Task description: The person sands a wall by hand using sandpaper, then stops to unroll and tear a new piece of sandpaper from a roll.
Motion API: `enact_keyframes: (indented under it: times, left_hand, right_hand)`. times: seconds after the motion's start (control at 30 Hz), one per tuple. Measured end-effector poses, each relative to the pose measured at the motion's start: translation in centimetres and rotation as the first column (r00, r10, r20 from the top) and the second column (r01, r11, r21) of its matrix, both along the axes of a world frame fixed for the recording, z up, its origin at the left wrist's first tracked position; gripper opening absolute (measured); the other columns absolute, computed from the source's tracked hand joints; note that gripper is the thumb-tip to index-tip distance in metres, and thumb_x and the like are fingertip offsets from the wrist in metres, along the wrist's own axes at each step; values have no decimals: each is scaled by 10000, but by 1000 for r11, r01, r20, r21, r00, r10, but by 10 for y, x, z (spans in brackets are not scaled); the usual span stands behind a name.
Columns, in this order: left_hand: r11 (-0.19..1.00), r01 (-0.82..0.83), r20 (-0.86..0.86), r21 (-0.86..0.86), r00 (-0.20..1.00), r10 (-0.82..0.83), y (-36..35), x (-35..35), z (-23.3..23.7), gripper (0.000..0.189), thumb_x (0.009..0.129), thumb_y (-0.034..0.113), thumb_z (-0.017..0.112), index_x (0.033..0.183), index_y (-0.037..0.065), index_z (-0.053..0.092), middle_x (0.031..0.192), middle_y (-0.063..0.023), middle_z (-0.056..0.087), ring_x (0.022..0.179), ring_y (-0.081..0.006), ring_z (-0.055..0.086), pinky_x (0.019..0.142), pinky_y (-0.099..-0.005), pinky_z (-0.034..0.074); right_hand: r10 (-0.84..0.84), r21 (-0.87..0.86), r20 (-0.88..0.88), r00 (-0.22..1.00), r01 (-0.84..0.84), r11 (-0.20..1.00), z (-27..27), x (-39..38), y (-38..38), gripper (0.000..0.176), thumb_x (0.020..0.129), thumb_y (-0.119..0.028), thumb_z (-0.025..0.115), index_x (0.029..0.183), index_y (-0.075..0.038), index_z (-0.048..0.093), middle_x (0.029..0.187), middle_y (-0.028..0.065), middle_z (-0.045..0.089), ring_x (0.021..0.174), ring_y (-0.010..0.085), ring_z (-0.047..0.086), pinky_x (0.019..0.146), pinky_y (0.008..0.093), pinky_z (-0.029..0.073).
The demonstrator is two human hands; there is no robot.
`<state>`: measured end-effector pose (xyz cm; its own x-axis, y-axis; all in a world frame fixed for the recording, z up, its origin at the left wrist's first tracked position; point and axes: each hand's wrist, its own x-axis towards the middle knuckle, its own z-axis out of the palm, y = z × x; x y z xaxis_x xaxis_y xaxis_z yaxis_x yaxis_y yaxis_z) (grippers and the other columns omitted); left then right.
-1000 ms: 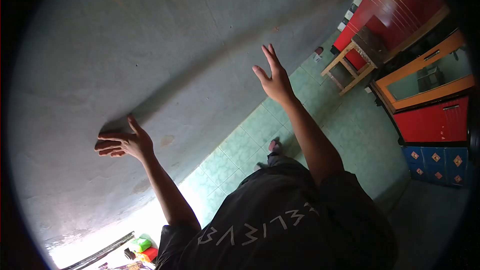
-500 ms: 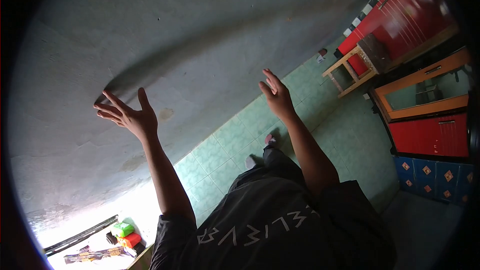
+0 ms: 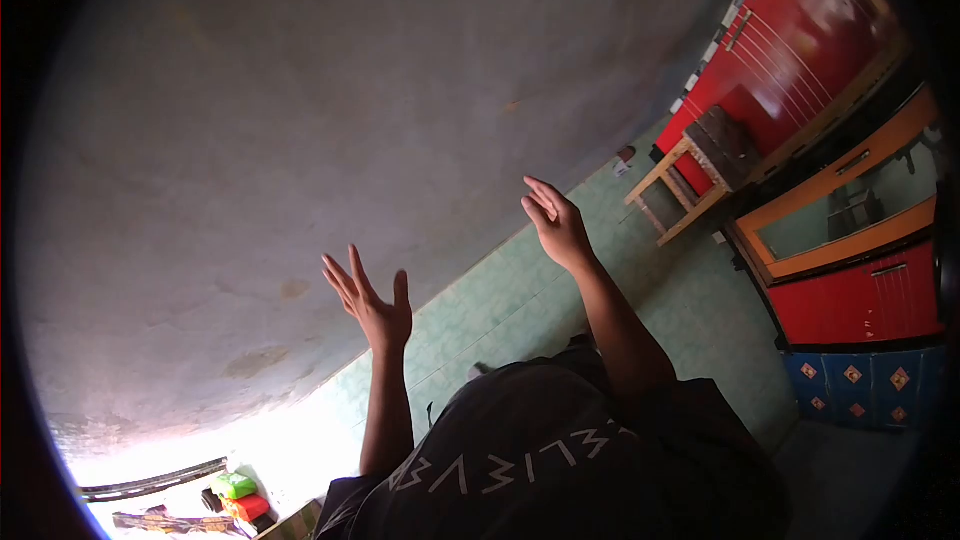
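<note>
My left hand is raised in front of the grey wall, its fingers spread and nothing in it. To its right, my right hand is held up empty, near where the wall meets the green tiled floor. Its thumb and fingers are apart. Neither hand touches anything. Below both arms is the dark shirt with light lettering on the chest.
A wooden stool stands at the right, against a red cabinet. Further down are an orange-framed glass cabinet and blue patterned tiles. Green and red items lie in bright light at the lower left.
My left hand has moved right and down, away from the wall's left part. My right hand sits slightly lower. The view has shifted, and the feet are now mostly hidden.
</note>
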<state>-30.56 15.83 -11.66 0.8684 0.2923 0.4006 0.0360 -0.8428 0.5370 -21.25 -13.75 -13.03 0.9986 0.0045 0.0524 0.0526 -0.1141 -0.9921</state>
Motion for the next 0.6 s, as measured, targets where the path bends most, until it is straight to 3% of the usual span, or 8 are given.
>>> enact_keyframes:
  times: [0.17,0.3,0.43,0.6]
  left_hand:
    - [997,-16,-222,-74,975,-1,-107,-8,-53,903,883,253,775,1615,228,247,1695,-212,19,1546,-474,45,1180,-668,162]
    - [993,72,-287,-93,953,-96,-191,8,-63,914,869,242,788,1611,233,254,1698,-201,17,1549,-464,50,1182,-662,169]
    - [985,157,-294,-75,940,-172,-245,39,-52,926,856,230,795,1609,231,257,1698,-202,18,1548,-466,60,1188,-641,185]
    - [983,183,-299,-25,937,-182,-264,67,-52,920,857,224,791,1609,222,261,1696,-209,26,1545,-470,75,1185,-641,193]
  right_hand:
    - [-54,-14,-54,997,53,998,6,4,-133,401,1036,-189,593,1379,16,564,1377,157,624,1291,236,588,1071,340,467]
    - [-137,-58,-69,988,133,989,-36,12,-235,346,1037,-185,589,1308,30,605,1299,158,665,1216,219,632,1035,331,489]
    - [-223,68,-116,968,232,970,-56,30,-289,347,1031,-205,597,1271,44,615,1249,171,681,1191,227,648,1030,339,495]
    - [-234,175,-196,952,269,947,-70,54,-313,336,1035,-182,586,1261,65,609,1240,166,676,1167,222,652,1023,337,520]
